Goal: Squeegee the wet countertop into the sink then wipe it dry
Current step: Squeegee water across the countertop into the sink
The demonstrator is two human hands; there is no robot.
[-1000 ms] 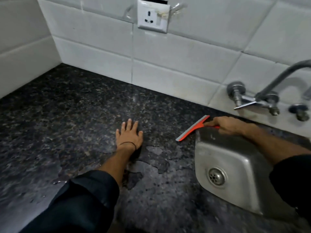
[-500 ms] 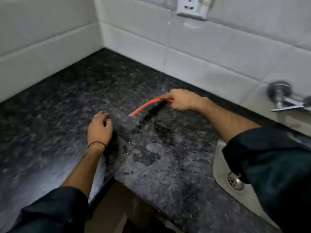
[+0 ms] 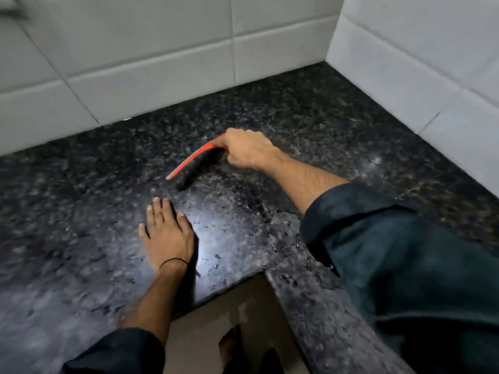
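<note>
Mid-frame, the right hand (image 3: 247, 151) grips the red squeegee (image 3: 195, 161), its blade on the wet desk (image 3: 310, 122) just above the left hand (image 3: 167, 233), which lies flat with fingers spread.

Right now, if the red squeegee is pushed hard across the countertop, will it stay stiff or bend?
It will probably bend somewhat: the squeegee looks bowed under the right hand, though blur may exaggerate this. It seems light, since one hand alone grips it at its end. The countertop shines glossy, so the squeegee will likely glide easily.
</note>
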